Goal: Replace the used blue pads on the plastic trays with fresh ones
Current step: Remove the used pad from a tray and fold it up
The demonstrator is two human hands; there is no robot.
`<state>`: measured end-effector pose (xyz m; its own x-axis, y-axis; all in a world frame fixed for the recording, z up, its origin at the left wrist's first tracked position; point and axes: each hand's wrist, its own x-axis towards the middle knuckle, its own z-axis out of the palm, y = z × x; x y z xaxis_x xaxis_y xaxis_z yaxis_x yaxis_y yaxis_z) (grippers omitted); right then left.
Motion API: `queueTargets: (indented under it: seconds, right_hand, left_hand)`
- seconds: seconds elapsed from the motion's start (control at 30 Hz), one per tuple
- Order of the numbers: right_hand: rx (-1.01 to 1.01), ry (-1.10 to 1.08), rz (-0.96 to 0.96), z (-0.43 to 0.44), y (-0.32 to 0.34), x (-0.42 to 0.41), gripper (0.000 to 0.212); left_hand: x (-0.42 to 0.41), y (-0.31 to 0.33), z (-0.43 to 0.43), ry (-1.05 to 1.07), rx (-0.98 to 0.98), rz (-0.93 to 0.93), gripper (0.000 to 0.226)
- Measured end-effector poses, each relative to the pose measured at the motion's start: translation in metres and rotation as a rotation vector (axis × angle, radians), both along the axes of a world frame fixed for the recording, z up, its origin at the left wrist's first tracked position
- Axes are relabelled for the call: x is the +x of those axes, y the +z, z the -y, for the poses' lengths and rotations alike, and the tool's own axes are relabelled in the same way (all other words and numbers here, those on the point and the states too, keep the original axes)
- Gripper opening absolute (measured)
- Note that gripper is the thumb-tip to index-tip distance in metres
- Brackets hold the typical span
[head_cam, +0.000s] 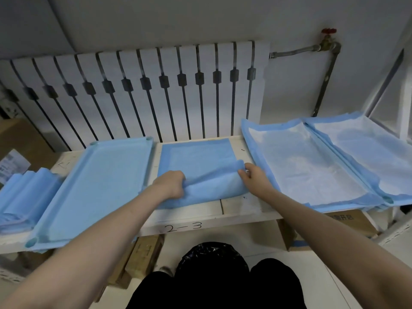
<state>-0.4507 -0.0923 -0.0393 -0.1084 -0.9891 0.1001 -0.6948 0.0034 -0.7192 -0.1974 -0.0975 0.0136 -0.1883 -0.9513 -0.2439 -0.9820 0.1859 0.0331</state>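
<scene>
A folded blue pad (200, 161) lies in the middle of the white shelf, its near part rolled up. My left hand (170, 184) grips the roll's left end. My right hand (253, 176) pinches the fold at its right end. To the left sits a blue plastic tray (95, 186) lined with a blue pad. On the right, two trays carry pads spread with the white side up: one nearer the middle (305, 166), one at the far right (365, 148). A pile of folded blue pads (20, 197) lies at the far left.
The white shelf (223, 210) is marked "2-3" on its front edge. A white radiator (145, 92) stands behind it, with a pipe and red valve (327, 39) on the right. A black-lined bin (211, 257) stands below, between cardboard boxes (142, 259).
</scene>
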Motion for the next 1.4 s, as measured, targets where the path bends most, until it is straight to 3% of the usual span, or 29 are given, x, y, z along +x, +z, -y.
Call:
queueTargets:
  seconds: [0.1,0.3,0.47,0.63,0.9,1.2,1.3,1.4]
  right_hand:
    - [-0.003,-0.071,0.02,0.02,0.003,0.002,0.042]
    - [0.014,-0.173,0.108,0.058,0.0,0.008,0.042]
    - [0.122,-0.186,0.096,0.077,-0.025,0.008,0.015]
    - [0.157,-0.202,-0.087,0.081,-0.038,0.01,0.017]
    - [0.184,-0.182,-0.5,0.08,-0.036,0.026,0.013]
    - [0.228,-0.183,-0.599,0.072,-0.032,0.032,0.031]
    - [0.195,-0.192,-0.571,0.07,-0.035,0.032,0.038]
    - [0.132,-0.219,-0.551,0.068,-0.032,0.033,0.039]
  left_hand:
    - [-0.003,0.011,0.026,0.028,-0.034,-0.044,0.04]
    - [-0.003,0.005,0.07,0.062,-0.077,-0.099,0.031]
    - [-0.002,-0.025,0.087,0.117,-0.106,-0.098,0.027]
    - [0.01,-0.048,0.099,0.162,-0.118,-0.049,0.017]
    - [0.027,-0.046,0.102,0.355,-0.23,0.081,0.022]
    - [0.028,-0.037,0.093,0.432,-0.328,0.036,0.041]
    - [0.021,-0.037,0.083,0.323,-0.416,0.049,0.042]
    - [0.005,-0.055,0.075,0.112,-0.309,-0.123,0.029]
